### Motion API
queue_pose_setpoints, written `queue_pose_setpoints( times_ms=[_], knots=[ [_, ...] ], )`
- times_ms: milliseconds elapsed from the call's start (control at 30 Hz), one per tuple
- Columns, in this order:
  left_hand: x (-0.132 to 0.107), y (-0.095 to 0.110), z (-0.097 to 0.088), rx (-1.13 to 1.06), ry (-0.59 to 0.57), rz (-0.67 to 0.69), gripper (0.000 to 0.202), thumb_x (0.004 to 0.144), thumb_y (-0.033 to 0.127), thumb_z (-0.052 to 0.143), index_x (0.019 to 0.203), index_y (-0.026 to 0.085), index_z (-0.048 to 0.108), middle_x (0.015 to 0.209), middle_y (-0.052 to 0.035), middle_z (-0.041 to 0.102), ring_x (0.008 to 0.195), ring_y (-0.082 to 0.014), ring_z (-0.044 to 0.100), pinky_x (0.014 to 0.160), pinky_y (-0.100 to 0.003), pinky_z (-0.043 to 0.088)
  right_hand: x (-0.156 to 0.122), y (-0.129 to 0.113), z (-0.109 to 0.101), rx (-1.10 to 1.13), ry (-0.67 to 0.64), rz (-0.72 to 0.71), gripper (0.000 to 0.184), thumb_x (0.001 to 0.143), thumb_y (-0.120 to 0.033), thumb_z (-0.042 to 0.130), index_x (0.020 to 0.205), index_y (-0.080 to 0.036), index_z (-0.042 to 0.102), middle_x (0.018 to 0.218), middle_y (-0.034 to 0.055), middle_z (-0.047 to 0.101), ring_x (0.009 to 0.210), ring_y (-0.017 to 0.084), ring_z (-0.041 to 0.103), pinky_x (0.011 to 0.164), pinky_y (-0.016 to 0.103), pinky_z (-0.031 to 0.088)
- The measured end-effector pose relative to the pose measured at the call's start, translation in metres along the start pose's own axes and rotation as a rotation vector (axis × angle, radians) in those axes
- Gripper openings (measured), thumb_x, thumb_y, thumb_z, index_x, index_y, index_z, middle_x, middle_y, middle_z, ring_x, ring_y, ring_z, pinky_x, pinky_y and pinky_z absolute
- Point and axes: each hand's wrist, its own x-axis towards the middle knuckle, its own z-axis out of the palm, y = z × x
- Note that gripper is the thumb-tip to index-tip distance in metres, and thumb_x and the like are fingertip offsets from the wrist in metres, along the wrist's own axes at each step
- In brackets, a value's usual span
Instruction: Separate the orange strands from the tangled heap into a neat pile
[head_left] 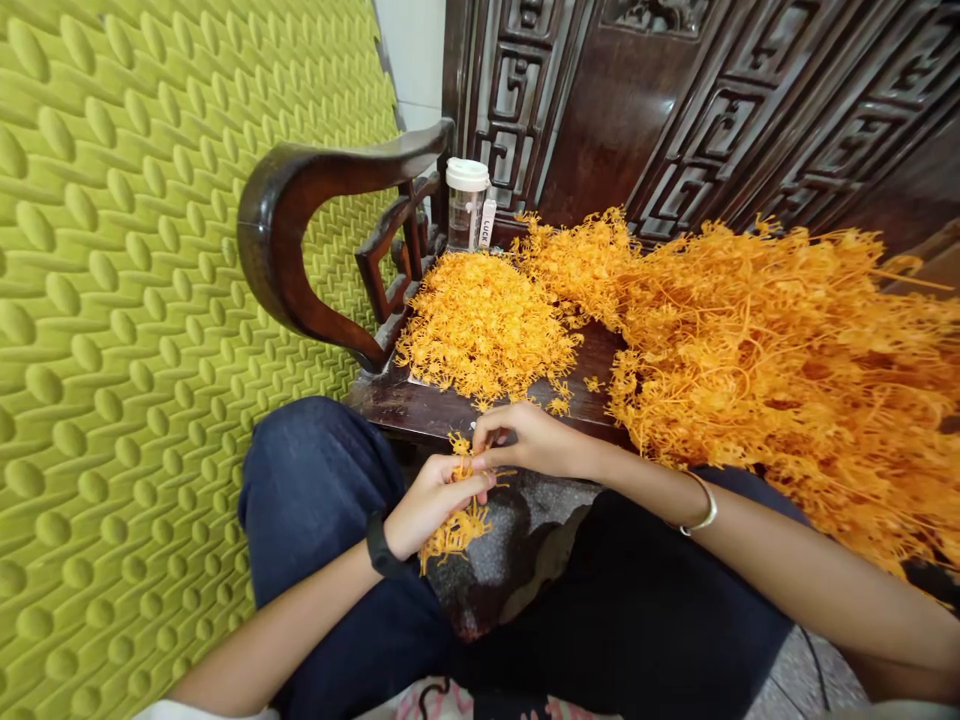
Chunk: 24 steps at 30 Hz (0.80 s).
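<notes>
My left hand (431, 500) is closed around a small bunch of orange plastic sprigs (456, 530) that hangs below its fingers, above my lap. My right hand (529, 440) pinches the top of the same bunch, its fingertips touching the left hand's. Both hands sit just in front of a dark wooden seat (420, 405). On the seat lies a pile of short orange sprigs (484, 325). A much larger heap of long orange stems (787, 370) spreads to the right.
A curved wooden armrest (300, 215) rises at the left of the seat. A clear jar with a white lid (466, 203) stands at the seat's back. A green padded wall (112, 300) fills the left. Carved dark wood panels (675, 90) stand behind.
</notes>
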Motion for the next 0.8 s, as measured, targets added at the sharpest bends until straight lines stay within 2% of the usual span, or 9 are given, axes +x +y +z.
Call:
queue_pose_setpoints(
  times_ms=[67, 133, 300, 600, 800],
  knots=[
    [0.001, 0.001, 0.0, 0.016, 0.002, 0.016, 0.029, 0.072, 0.037, 0.061, 0.057, 0.013, 0.057, 0.042, 0.0068, 0.034, 0.04, -0.0051, 0.026, 0.042, -0.022, 0.017, 0.003, 0.003, -0.001, 0.063, 0.025, 0.044, 0.009, 0.071, -0.019, 0.063, 0.065, -0.014, 0.058, 0.064, -0.0014, 0.058, 0.06, 0.008, 0.049, 0.06, 0.023, 0.039],
    [0.001, 0.004, 0.0, 0.01, 0.026, 0.029, 0.03, 0.073, 0.039, 0.06, 0.058, 0.013, 0.056, 0.044, 0.0067, 0.035, 0.041, -0.005, 0.027, 0.042, -0.021, 0.018, 0.006, 0.004, -0.003, 0.111, 0.104, 0.084, 0.01, 0.07, -0.016, 0.062, 0.062, -0.014, 0.056, 0.061, -0.0019, 0.056, 0.058, 0.008, 0.047, 0.059, 0.023, 0.038],
    [-0.001, 0.012, -0.002, -0.064, 0.096, 0.017, 0.03, 0.074, 0.041, 0.059, 0.061, 0.015, 0.054, 0.049, 0.0055, 0.041, 0.043, -0.0056, 0.03, 0.042, -0.02, 0.021, 0.009, 0.002, -0.006, 0.195, 0.257, 0.152, 0.013, 0.067, -0.018, 0.063, 0.06, -0.015, 0.054, 0.059, -0.003, 0.052, 0.056, 0.008, 0.044, 0.058, 0.024, 0.035],
    [-0.001, 0.022, -0.005, -0.104, 0.096, 0.051, 0.03, 0.077, 0.039, 0.057, 0.061, 0.014, 0.052, 0.045, 0.0066, 0.034, 0.04, -0.0041, 0.028, 0.041, -0.019, 0.019, 0.007, -0.011, -0.013, 0.05, 0.372, 0.065, 0.011, 0.069, -0.012, 0.061, 0.061, -0.014, 0.054, 0.061, -0.0027, 0.055, 0.059, 0.008, 0.047, 0.061, 0.023, 0.035],
    [0.004, 0.026, -0.007, -0.139, 0.092, 0.096, 0.03, 0.078, 0.037, 0.057, 0.06, 0.014, 0.051, 0.047, 0.0065, 0.035, 0.041, -0.0034, 0.028, 0.042, -0.018, 0.02, 0.009, -0.014, -0.015, -0.039, 0.474, 0.027, 0.012, 0.07, -0.009, 0.06, 0.061, -0.014, 0.055, 0.063, -0.002, 0.058, 0.063, 0.01, 0.053, 0.066, 0.024, 0.039]
  ],
)
